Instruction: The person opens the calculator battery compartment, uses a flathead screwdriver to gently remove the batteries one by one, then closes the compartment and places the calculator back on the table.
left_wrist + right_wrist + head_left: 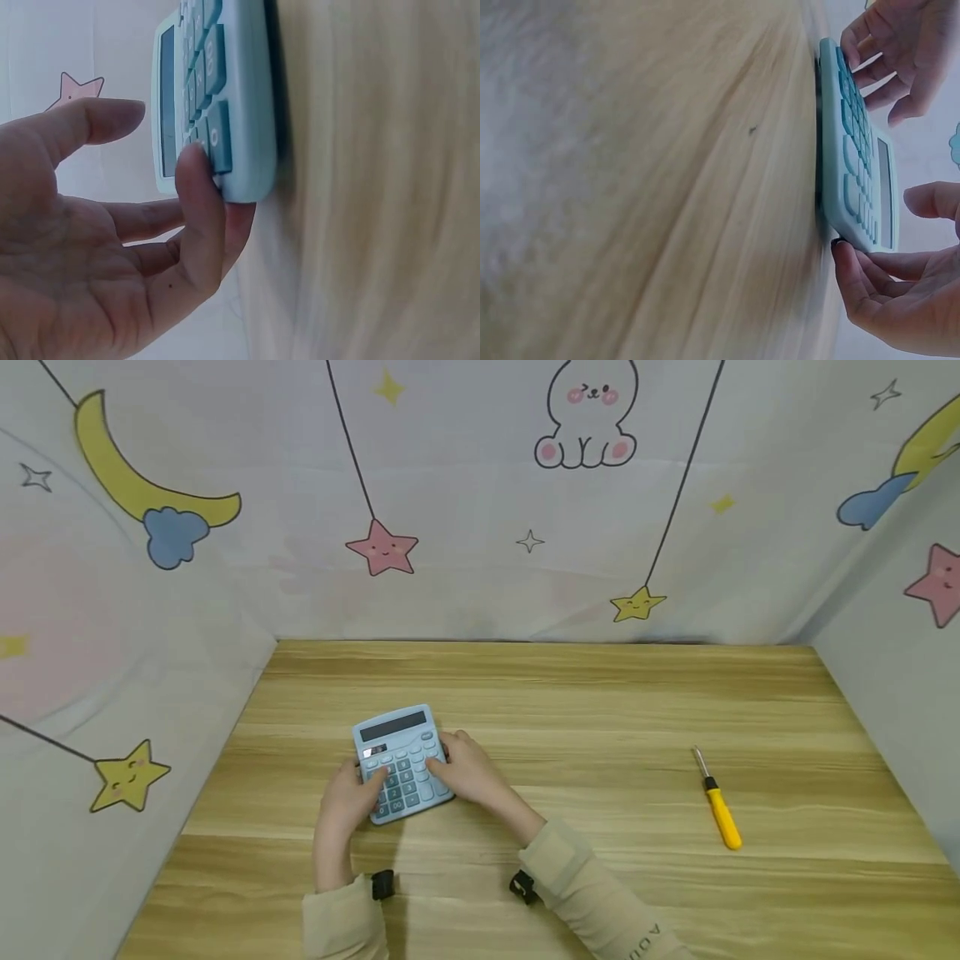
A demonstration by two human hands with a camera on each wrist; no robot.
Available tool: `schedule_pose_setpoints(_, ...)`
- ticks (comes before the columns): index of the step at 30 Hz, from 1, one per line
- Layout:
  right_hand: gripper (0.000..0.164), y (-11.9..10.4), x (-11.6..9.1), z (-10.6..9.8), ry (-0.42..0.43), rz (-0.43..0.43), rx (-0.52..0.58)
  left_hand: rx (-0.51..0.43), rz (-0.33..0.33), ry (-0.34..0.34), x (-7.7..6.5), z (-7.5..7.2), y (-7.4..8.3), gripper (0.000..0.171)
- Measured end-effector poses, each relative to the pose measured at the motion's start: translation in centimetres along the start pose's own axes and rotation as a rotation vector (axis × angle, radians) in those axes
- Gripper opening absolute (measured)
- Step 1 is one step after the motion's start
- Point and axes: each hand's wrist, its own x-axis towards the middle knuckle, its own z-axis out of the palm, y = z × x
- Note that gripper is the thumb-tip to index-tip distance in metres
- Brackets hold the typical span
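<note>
A pale blue calculator [405, 760] with darker grey-blue keys and a long dark display lies between the two hands, close over the wooden tabletop. My left hand [348, 797] holds its left edge; in the left wrist view one fingertip [196, 161] overlaps the corner by the 0 key while other fingers bend round the side. That view shows the left thumb raised off the keys. On the opposite edge is my right hand [472, 768], its fingers [851, 274] bent at the rim and low by the underside. Its thumb also stands clear of the calculator in the right wrist view.
To the right on the wooden table [600, 710] lies a screwdriver [722, 814] with a yellow handle, its tip pointing away. White cloth walls [480, 593] printed with stars and moons enclose the back and sides. Black straps [382, 885] show at both wrists.
</note>
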Motion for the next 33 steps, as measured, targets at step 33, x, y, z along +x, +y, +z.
schedule_pose_setpoints(33,0.053,0.0,-0.8,-1.1,0.037,0.004,0.080,-0.157,-0.006,0.020,-1.4,-0.3,0.7,0.057)
